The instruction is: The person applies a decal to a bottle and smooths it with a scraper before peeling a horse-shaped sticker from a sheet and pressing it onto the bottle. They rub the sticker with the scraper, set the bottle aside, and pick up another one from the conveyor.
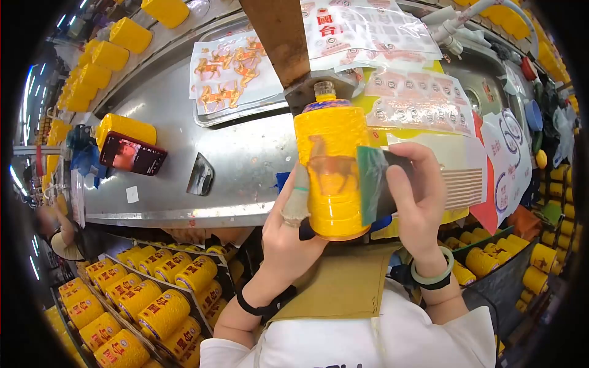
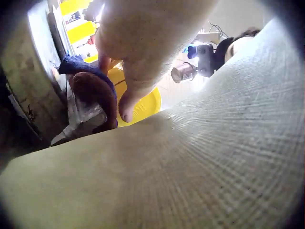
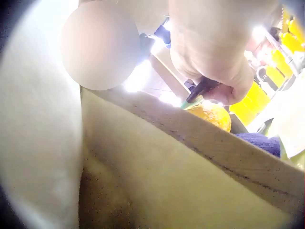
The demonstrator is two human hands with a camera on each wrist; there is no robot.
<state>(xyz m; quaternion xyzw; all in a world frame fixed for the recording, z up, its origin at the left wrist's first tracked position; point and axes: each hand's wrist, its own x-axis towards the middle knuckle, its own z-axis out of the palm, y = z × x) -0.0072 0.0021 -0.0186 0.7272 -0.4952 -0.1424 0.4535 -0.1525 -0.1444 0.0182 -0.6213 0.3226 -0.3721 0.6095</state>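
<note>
In the head view a yellow textured bottle (image 1: 325, 132) with a clear cap stands nearly upright in front of the person. On its side is a brown horse decal (image 1: 334, 170). The left hand (image 1: 283, 245) grips the bottle from its lower left, one finger covered by a pale wrap (image 1: 297, 199). Between thumb and fingers, the right hand (image 1: 420, 199) pinches a dark-handled scraper with a green blade (image 1: 370, 184). Its blade overlaps the bottle's right side, beside the horse's hind part. The right wrist view shows the scraper's dark handle (image 3: 202, 90) in that hand, above the bottle (image 3: 214, 117).
A tray (image 1: 245, 116) bears a sheet of horse decals (image 1: 224, 73). Printed transfer sheets (image 1: 417, 101) lie at the right. A phone (image 1: 132, 153) leans on another yellow bottle, near a small black object (image 1: 200, 175). Crates below hold several bottles (image 1: 165, 313). A brown post (image 1: 276, 37) rises behind the bottle.
</note>
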